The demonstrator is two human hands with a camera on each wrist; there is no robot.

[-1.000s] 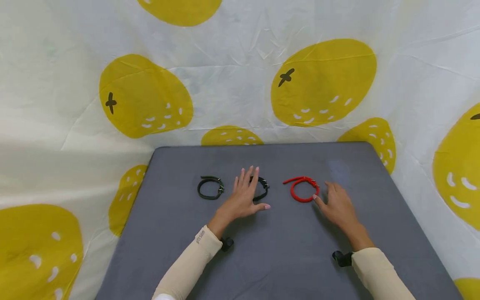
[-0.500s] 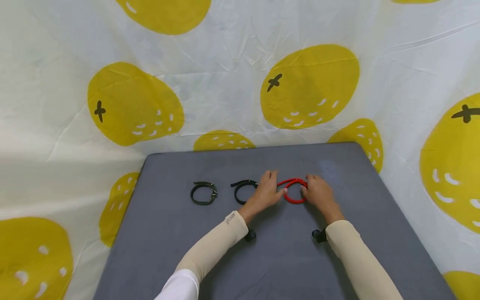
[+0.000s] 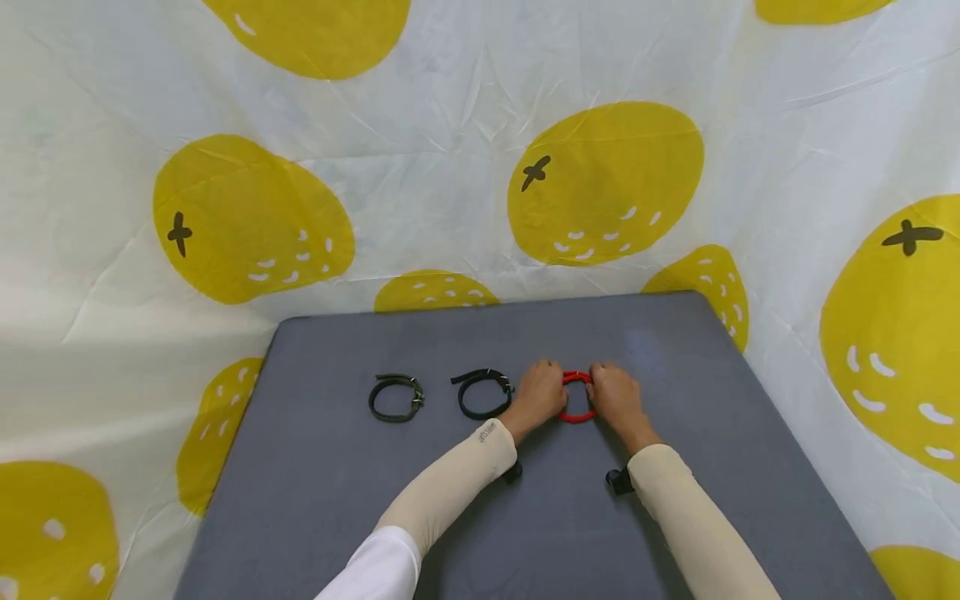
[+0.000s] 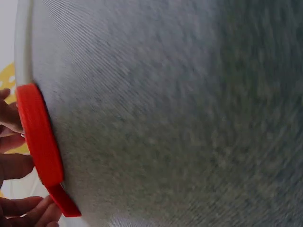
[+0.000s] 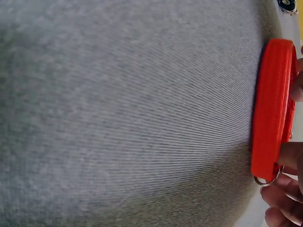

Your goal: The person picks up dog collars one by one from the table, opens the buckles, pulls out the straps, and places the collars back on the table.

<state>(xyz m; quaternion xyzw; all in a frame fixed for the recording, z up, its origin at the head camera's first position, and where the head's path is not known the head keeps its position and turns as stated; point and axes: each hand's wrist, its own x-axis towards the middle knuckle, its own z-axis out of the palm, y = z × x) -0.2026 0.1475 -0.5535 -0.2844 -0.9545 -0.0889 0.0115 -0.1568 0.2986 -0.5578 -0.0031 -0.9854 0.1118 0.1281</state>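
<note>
A red buckle collar (image 3: pixel 577 417) lies in a loop on the grey table, between my two hands. My left hand (image 3: pixel 543 391) holds its left side; in the left wrist view the thumb presses the red strap (image 4: pixel 41 137) while the fingertips sit behind its tail end. On the opposite side my right hand (image 3: pixel 616 397) grips the collar, its thumb against the band and its fingers by a metal ring (image 5: pixel 268 180) in the right wrist view. The buckle is mostly hidden by the hands.
To the left of my hands lies a black collar (image 3: pixel 480 414), looped and buckled, close to the left hand. Farther left is a dark green collar (image 3: pixel 391 417). The grey table (image 3: pixel 337 517) ends at a white curtain (image 3: pixel 420 208) with yellow fruit prints.
My left hand has moved right, from over the black collar to the red one, and grips it. My right hand has closed on the red collar's right side. The head view has shifted slightly.
</note>
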